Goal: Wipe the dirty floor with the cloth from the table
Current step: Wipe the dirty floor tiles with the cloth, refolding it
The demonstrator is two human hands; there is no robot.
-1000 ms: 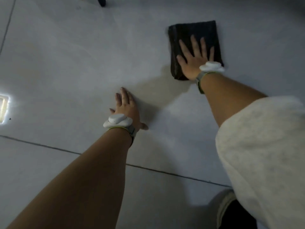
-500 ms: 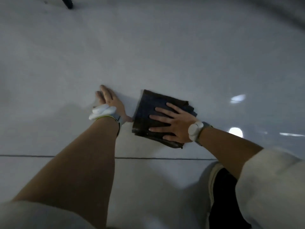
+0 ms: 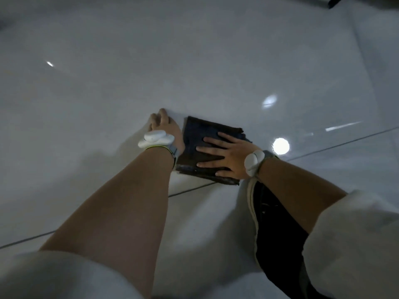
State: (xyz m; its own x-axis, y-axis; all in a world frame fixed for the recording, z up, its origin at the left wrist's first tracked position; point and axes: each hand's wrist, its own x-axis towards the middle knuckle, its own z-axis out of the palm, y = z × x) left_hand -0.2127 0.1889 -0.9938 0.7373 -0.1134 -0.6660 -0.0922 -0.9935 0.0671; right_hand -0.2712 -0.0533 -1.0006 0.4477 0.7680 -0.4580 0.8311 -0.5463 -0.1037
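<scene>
A dark folded cloth [image 3: 200, 134] lies flat on the glossy pale tiled floor [image 3: 194, 61], just beyond a grout line. My right hand [image 3: 224, 155] presses flat on top of the cloth, fingers spread and pointing left. My left hand [image 3: 165, 128] rests palm down on the bare floor, right beside the cloth's left edge, propping me up. Both wrists carry white bands. No dirt shows clearly on the tiles in this dim light.
A dark shoe with a pale sole [image 3: 269, 223] stands under my right forearm, close to the cloth. Grout lines [image 3: 345, 143] cross the tiles. Bright light reflections [image 3: 280, 145] lie right of the cloth. A dark furniture leg [image 3: 333, 2] shows at the top right.
My right hand has dragged the cloth from far ahead back toward me, up against my left hand. The left hand stayed planted. The view has swung round.
</scene>
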